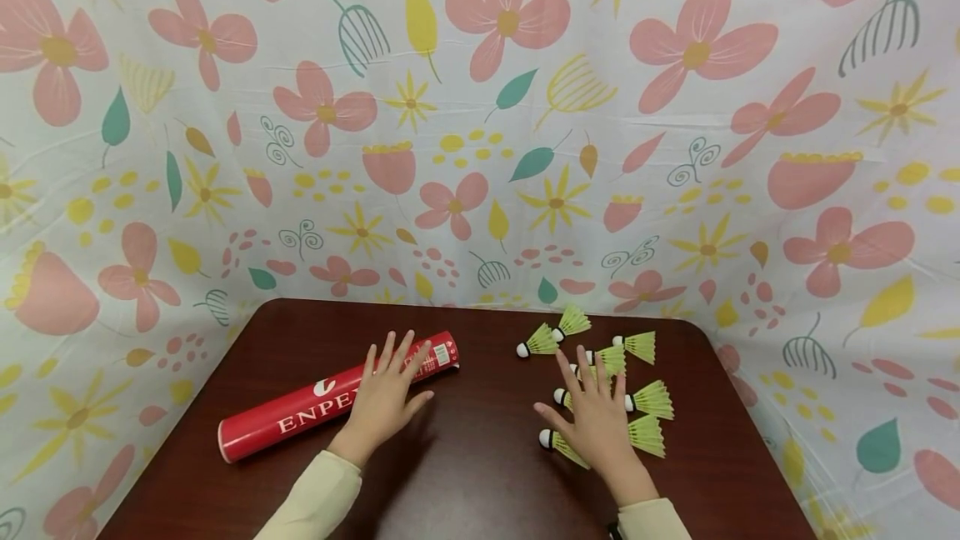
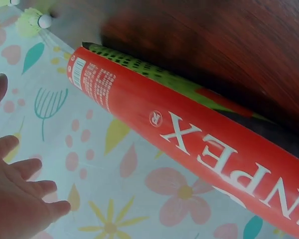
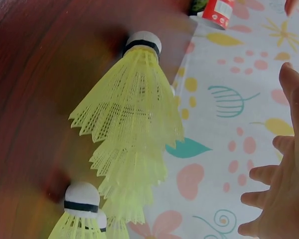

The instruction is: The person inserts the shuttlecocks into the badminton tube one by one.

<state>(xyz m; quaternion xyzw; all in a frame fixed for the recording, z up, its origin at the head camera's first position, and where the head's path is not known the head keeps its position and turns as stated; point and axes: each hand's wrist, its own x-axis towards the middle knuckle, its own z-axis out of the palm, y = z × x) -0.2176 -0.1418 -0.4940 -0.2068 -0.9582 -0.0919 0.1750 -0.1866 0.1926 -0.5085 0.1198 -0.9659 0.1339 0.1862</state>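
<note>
Two hands of yours hang over the desk (image 1: 480, 465), the fingers of both spread. Between your left hand (image 1: 386, 398) and right hand (image 1: 600, 423) a broad strip of wood reaches the far edge, giving you sideways room. The red tube (image 1: 300, 411) lies aslant across the left half: one end sits near the left edge, the other points toward the far edge and stops short of it. Your left hand covers part of its lettering, fingers apart from it in the left wrist view. Yellow shuttlecocks (image 1: 651, 400) lie scattered toward the far right corner, the farthest just beside the far edge; your right hand hides some, so you can't count them surely.

You have a dark reddish-brown, slightly shiny top with rounded far corners. A white cloth (image 1: 457, 140) printed with pink flowers hangs behind the far edge and along both sides. Whether the tube holds anything, you cannot tell.
</note>
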